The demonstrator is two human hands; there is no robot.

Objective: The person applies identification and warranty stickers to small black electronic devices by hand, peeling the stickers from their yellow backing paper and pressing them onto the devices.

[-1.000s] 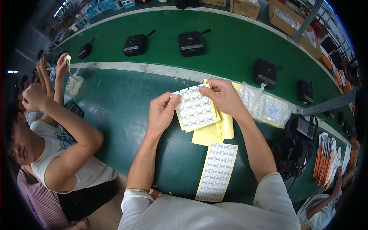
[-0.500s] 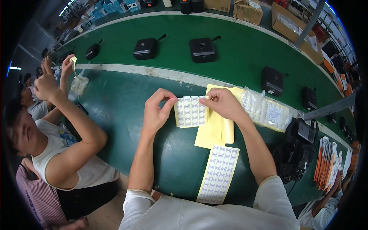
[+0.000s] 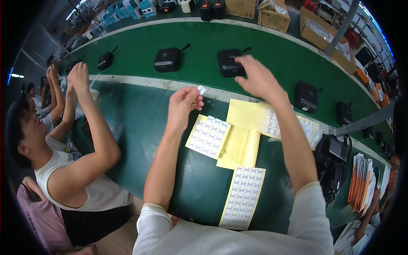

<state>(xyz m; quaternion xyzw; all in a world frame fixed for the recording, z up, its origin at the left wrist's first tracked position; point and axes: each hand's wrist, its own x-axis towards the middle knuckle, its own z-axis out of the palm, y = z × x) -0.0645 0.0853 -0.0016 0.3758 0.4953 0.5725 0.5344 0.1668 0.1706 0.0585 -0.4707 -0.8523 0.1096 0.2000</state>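
The left hand (image 3: pixel 183 101) is raised over the green table (image 3: pixel 140 127), pinching a small white sticker (image 3: pixel 201 89) between thumb and fingertips. The right hand (image 3: pixel 257 78) reaches toward a black box (image 3: pixel 228 63) on the belt, fingers loosely curled and holding nothing I can see. Below them lies a sticker sheet (image 3: pixel 208 136) on yellow backing, touching bare yellow sheets (image 3: pixel 241 140). Another sticker sheet (image 3: pixel 243 197) lies nearer the person. A co-worker (image 3: pixel 72 170) sits to the left, arms raised.
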